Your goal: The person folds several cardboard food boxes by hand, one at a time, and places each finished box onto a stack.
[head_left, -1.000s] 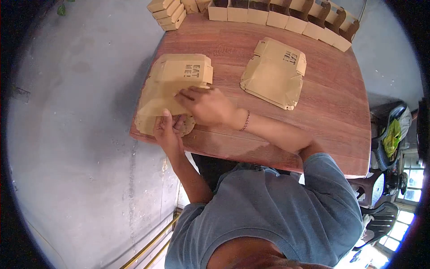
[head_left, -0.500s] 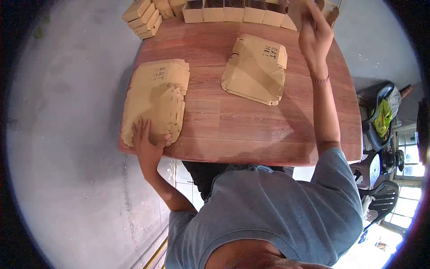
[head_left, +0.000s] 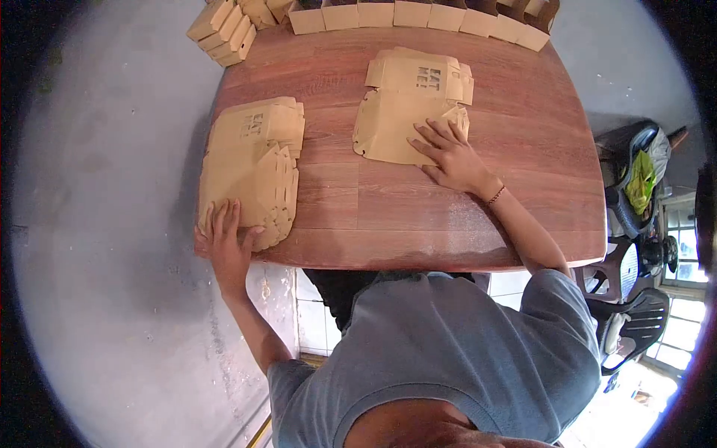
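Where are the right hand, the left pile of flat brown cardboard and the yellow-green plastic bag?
Right hand (head_left: 458,164), head view: back of the hand.
Left pile of flat brown cardboard (head_left: 235,166), head view: top face.
Yellow-green plastic bag (head_left: 640,182), head view: crumpled middle.

The reddish-brown tabletop (head_left: 418,209) looks like grained wood with a slight sheen; the flat tan printed sheets (head_left: 403,134) look like smooth, matt cardboard, and the grey shirt (head_left: 448,343) is soft, matt cloth.

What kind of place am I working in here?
Probably a small home or shop packing space: flattened cardboard pieces printed "EAT ME!" lie on the wooden-topped table, with a row of open boxes along its far edge.
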Available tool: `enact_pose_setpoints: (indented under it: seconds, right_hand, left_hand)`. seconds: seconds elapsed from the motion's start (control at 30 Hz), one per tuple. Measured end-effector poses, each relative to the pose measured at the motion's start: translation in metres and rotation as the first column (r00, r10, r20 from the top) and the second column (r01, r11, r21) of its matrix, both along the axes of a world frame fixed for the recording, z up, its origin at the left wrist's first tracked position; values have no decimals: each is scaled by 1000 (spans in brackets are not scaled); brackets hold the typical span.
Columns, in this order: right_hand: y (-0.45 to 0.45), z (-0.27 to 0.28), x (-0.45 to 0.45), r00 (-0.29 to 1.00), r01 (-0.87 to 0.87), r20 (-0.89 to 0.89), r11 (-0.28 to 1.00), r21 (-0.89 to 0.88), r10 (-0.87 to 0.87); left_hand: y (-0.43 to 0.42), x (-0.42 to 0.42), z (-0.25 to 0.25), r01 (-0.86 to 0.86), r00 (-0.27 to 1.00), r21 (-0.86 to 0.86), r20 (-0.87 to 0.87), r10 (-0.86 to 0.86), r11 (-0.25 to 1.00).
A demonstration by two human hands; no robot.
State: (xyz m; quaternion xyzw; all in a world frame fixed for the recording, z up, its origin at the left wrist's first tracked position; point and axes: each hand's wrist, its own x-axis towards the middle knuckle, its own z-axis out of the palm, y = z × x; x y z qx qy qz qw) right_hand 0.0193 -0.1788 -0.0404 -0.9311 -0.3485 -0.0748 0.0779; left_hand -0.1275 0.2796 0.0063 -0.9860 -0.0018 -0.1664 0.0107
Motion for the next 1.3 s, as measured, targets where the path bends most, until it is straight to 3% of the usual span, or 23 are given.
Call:
enact_pose_setpoints:
  seconds: [0.1, 0.27, 0.37, 0.53, 0.67, 0.73, 0.9, 0.97, 1.1, 1.17, 1.3]
  right_hand:
    - [1, 1, -1, 1000, 18, 24, 999, 32, -19]
    - [5, 18, -5, 995, 92, 30, 983, 159, -98]
    - [0, 20, -4, 974, 114, 190, 992, 62, -124]
    - [-13, 29, 6, 951, 108, 268, 979, 173, -152]
    - [-4, 23, -8, 950, 168, 253, 982, 88, -185]
    - [4, 19, -15, 975, 168, 142, 985, 42, -173]
    - [7, 16, -14, 971, 156, 176, 987, 51, -162]
    - [8, 15, -15, 987, 128, 93, 989, 76, -135]
    - [9, 13, -17, 985, 108, 122, 986, 125, -123]
    - [11, 14, -19, 982, 148, 104, 984, 100, -158]
    - [9, 16, -20, 975, 151, 155, 987, 64, -159]
  left_hand:
    - [5, 1, -1, 17, 999, 72, -40, -14, 997]
    - [9, 6, 1, 64, 997, -48, -34, -66, 997]
    - [3, 11, 11, 88, 995, -65, -50, -92, 994]
    - [7, 16, 13, 111, 992, -118, -46, -117, 987]
    - [5, 18, 21, 90, 993, -162, -58, -100, 983]
    - [5, 19, 25, 101, 992, -169, -62, -113, 980]
    - [3, 21, 30, 105, 992, -222, -40, -117, 969]
    - [5, 23, 32, 106, 991, -214, -57, -120, 971]
    - [8, 23, 34, 123, 988, -156, -74, -136, 980]
    - [10, 22, 30, 152, 987, -66, -40, -155, 986]
    - [16, 21, 19, 214, 976, -46, 43, -212, 976]
